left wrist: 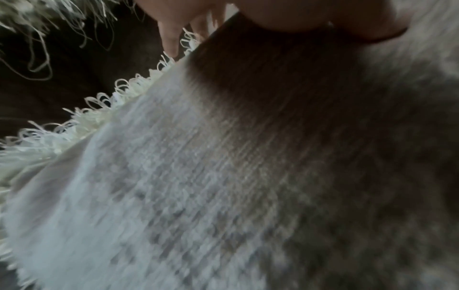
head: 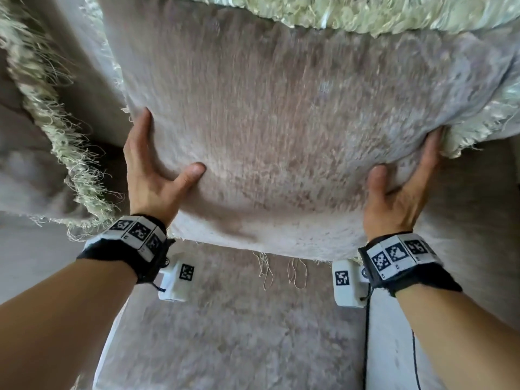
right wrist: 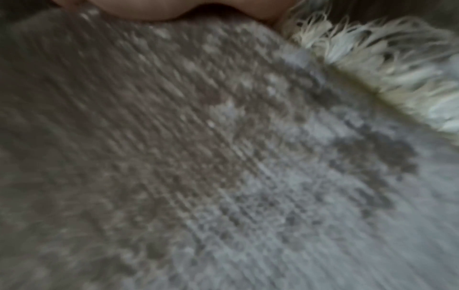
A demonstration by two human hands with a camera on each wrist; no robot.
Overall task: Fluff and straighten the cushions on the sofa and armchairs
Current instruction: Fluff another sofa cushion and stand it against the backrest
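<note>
Hands' (head: 277,190) fingers hidden behind blurred fringed cushion (head: 281,122).

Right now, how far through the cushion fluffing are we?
Done: can't confirm any cushion finished from these views. In hand: the left hand and right hand grip opposite sides of the big fringed cushion, thumbs pressed into its face, held over the seat. Left: a second fringed cushion at the left lies tilted and looks unstraightened. Other seating is out of view.
</note>
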